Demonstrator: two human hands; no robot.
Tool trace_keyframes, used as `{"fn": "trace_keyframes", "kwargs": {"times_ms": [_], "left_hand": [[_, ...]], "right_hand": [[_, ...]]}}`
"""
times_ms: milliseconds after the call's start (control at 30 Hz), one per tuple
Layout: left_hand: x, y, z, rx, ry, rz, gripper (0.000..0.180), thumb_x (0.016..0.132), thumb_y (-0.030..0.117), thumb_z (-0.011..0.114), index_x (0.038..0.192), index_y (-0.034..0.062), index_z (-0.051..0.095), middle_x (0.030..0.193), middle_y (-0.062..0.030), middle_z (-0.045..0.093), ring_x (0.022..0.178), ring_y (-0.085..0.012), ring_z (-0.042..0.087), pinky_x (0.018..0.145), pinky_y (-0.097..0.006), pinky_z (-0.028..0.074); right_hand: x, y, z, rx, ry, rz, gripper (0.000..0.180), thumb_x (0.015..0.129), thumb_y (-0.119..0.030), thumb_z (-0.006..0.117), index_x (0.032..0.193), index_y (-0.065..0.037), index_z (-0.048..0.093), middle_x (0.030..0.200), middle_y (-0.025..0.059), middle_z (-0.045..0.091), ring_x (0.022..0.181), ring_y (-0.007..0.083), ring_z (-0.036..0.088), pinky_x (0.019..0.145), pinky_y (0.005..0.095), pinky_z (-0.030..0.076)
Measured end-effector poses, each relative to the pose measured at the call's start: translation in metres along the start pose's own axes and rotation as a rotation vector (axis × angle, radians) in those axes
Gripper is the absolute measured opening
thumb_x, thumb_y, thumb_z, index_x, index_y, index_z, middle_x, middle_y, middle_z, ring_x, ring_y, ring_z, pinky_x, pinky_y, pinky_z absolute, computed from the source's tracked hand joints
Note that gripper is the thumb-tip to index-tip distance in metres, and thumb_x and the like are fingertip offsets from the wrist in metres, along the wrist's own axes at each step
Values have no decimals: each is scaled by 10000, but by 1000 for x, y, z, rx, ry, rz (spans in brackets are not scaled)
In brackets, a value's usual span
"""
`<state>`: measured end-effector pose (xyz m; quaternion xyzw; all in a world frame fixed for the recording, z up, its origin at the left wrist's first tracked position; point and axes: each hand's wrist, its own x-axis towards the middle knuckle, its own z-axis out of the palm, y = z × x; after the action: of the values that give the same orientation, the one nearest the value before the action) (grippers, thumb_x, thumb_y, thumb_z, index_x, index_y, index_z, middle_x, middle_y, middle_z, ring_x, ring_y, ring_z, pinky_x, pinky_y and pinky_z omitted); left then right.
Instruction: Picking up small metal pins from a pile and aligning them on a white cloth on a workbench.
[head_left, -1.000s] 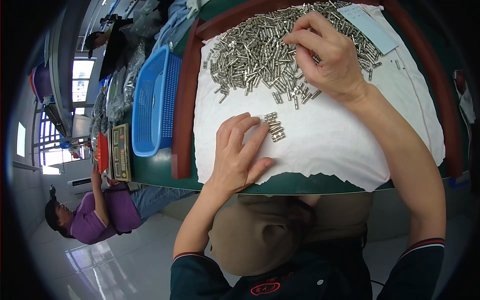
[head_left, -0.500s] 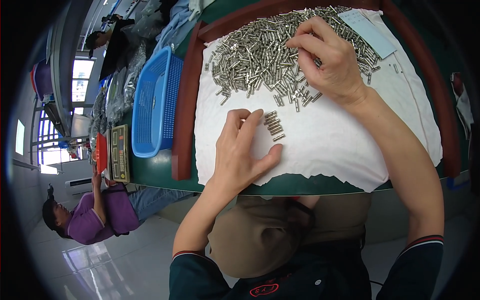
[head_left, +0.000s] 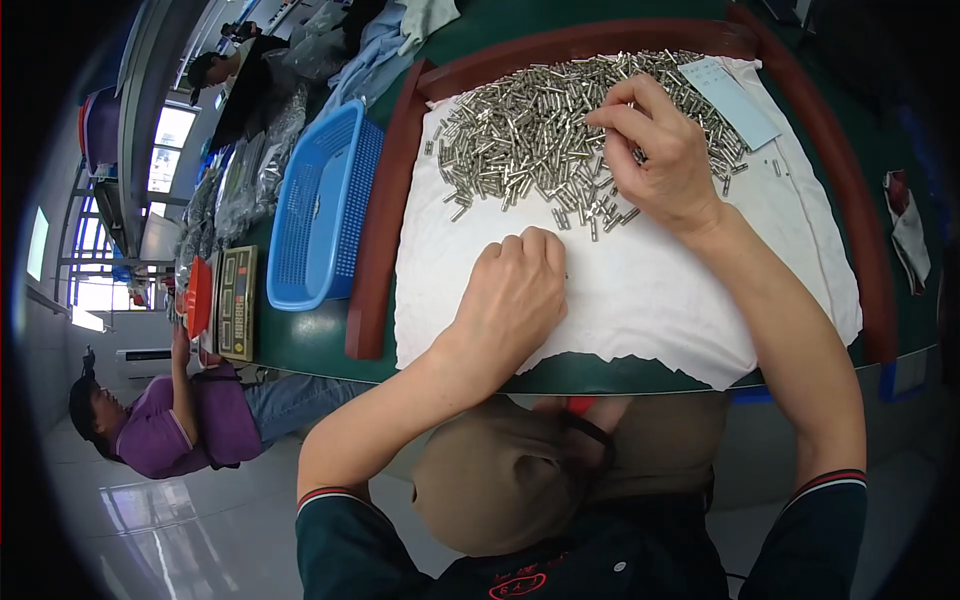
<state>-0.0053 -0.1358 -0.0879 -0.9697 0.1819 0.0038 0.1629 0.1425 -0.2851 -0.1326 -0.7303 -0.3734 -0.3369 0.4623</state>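
Observation:
A heap of small silver metal pins [head_left: 520, 130] lies on a white cloth [head_left: 640, 300]. My right hand [head_left: 665, 160] hangs over the heap's right part, thumb and index finger brought together in a pinch; whatever is between the fingertips is too small to make out. On the cloth in front of the heap rests my left hand [head_left: 515, 295], back upward and fingers curled under. It covers the spot where a short row of pins lay, so its grip is hidden. Only a speck of metal shows at its right edge.
Dark red wooden rails [head_left: 378, 240] frame the cloth on the green table. A pale blue paper slip [head_left: 730, 105] lies against the heap. To the left stand a blue plastic basket [head_left: 310, 290], a scale [head_left: 238, 300] and a red tray [head_left: 198, 300]. A person in purple [head_left: 190, 425] is beyond.
My left hand has turned over and closed on the small row of pins, which is now out of sight. The right hand keeps its pinch over the heap. The view has shifted slightly.

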Motion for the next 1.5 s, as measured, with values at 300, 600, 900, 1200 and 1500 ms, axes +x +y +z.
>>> {"fn": "trace_keyframes", "kwargs": {"times_ms": [300,600,900,1200,1500], "left_hand": [[-6,-1,14,1,63,35,124,834,90,560,869,34,456,709,-93,530,581,-235,575,571,-333,477],[5,5,7,274,-40,22,200,789,122,599,946,44,505,712,-19,553,623,-114,582,548,-250,426],[15,-5,2,188,-96,22,125,801,100,589,879,62,499,673,-8,600,612,-119,630,524,-251,455],[12,-18,11,-123,1,47,84,884,81,498,835,23,463,545,-115,580,487,-280,604,485,-389,489],[9,-43,-1,-637,-116,-28,143,899,116,468,888,-26,455,657,-231,597,642,-400,620,614,-468,488]], "right_hand": [[-2,-3,1,3,-19,37,134,734,24,607,815,-54,678,898,46,604,618,210,629,543,324,522],[-3,-3,2,12,-41,42,113,754,14,608,816,-51,678,901,47,608,612,209,635,542,324,528],[-3,-10,1,-5,-62,-1,127,734,12,617,823,-55,678,887,45,613,619,212,633,546,323,524],[-4,-15,2,16,-80,-72,137,695,15,620,806,-52,664,863,45,599,632,211,618,547,316,503],[-7,-33,-4,354,-354,130,169,768,26,612,908,-17,695,780,47,608,595,119,556,510,246,443]]}}
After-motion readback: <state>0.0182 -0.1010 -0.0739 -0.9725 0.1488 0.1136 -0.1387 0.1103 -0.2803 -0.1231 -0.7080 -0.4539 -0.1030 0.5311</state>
